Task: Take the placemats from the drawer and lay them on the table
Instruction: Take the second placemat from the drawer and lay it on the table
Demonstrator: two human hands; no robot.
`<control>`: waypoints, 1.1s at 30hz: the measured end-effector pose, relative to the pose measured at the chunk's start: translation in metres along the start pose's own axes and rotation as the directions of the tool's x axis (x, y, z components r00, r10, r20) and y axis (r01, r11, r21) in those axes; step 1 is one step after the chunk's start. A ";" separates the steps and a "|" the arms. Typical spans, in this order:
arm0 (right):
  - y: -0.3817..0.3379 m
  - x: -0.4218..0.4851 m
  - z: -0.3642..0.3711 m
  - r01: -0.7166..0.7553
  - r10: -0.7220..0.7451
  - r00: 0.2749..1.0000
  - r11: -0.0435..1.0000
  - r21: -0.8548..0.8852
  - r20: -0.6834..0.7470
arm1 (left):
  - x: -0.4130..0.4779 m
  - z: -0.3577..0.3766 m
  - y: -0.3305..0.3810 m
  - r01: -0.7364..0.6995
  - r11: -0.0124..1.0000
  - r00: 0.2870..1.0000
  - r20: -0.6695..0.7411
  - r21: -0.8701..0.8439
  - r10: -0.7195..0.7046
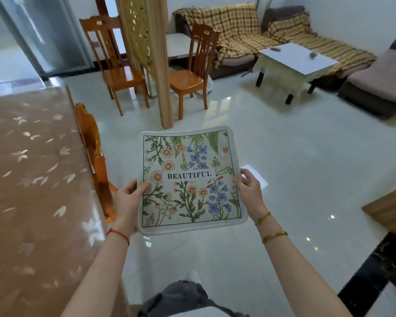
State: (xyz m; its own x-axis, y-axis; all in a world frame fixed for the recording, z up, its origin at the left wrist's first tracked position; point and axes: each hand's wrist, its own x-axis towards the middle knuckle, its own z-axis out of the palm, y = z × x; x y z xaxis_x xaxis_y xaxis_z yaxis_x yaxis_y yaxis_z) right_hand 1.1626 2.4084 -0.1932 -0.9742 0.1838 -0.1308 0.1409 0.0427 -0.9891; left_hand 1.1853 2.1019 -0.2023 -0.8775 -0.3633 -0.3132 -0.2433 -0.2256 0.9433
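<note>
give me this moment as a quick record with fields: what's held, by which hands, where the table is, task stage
held item: floral placemat printed BEAUTIFUL
left hand: grips the mat's left edge
right hand: grips the mat's right edge
mat position: in the air over the floor, print facing up
table: to the person's left, brown leaf-patterned cover
mats on table: none in view
task stage: mat carried, not yet laid down
drawer: not in view

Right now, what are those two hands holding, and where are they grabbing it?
A floral placemat, gripped by its side edges: left hand on the left edge, right hand on the right.
</note>
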 end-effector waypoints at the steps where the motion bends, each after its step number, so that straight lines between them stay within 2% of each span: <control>1: -0.004 0.017 0.008 0.005 -0.005 1.000 1.000 -0.005 0.018 | 0.012 0.001 0.006 -0.011 1.000 1.000 -0.018 0.004 0.011; 7: -0.017 0.107 0.064 -0.015 0.017 0.989 1.000 -0.009 0.148 | 0.074 -0.007 0.032 -0.026 0.999 0.991 -0.134 0.021 0.029; 12: -0.023 0.177 0.118 -0.034 0.036 0.959 0.999 -0.013 0.282 | 0.112 -0.017 0.045 -0.009 0.999 0.968 -0.249 -0.032 0.000; 18: -0.033 0.269 0.184 -0.059 0.061 0.882 0.998 -0.019 0.467 | 0.164 -0.014 0.059 -0.055 0.989 0.901 -0.434 -0.136 -0.009; 23: -0.048 0.347 0.241 -0.063 0.077 0.773 0.997 -0.045 0.630 | 0.207 -0.001 0.073 -0.111 0.986 0.810 -0.586 -0.128 0.016; 29: -0.081 0.425 0.324 0.055 0.047 0.579 0.994 -0.097 0.814 | 0.248 0.007 0.092 -0.159 0.982 0.642 -0.767 -0.106 0.021; 33: -0.095 0.448 0.383 0.110 0.059 0.454 0.987 -0.121 0.889 | 0.258 0.008 0.104 -0.176 0.975 0.532 -0.847 -0.139 -0.025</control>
State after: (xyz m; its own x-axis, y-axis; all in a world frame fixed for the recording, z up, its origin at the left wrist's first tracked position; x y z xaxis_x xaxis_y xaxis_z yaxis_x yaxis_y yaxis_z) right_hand 0.6452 2.1106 -0.1835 -0.5905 -0.7873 -0.1774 0.0534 0.1812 -0.9820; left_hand 0.9306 1.9924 -0.1843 -0.1105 -0.9528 -0.2828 -0.0255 -0.2817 0.9592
